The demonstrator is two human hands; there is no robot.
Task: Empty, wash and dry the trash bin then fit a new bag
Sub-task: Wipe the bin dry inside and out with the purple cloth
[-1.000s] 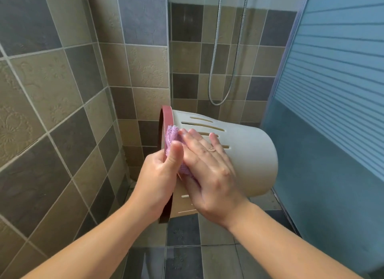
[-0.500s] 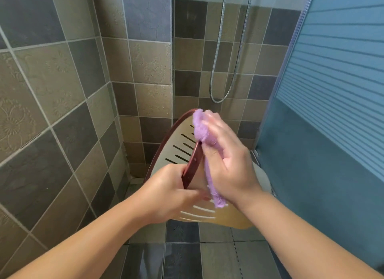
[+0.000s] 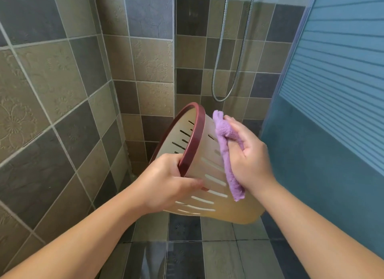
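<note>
**Drying the outside of the bin**

I hold the trash bin (image 3: 207, 174) up in front of me in the shower corner, tipped on its side so its mouth faces left toward the tiled wall (image 3: 52, 112) and its base points to my right; it touches neither the floor (image 3: 218, 253) nor the wall. My left hand (image 3: 172, 183) has its grip curled over the dark red rim (image 3: 193, 137), fingers inside the mouth and thumb lying along the slotted outer wall; I judge that hooking the rim this way lets me carry the bin's weight with 1 hand and turn it as I go. My right hand (image 3: 249, 156) has its grip closed round a purple cloth (image 3: 226, 154), bunched at the top near my fingertips and hanging in a strip down past my wrist; the cloth lies against the pale side of the bin, just behind the rim. Held sideways like this, the wall I am wiping faces me and any water left inside can drain toward the mouth, or so I reckon. No bag is fitted; the bin looks empty through the slots; drying seems the step in hand, with the new bag to come. The shower hose (image 3: 226, 71) hangs behind, well apart from the bin; the blue door panel (image 3: 332, 91) stands to my right.
</note>
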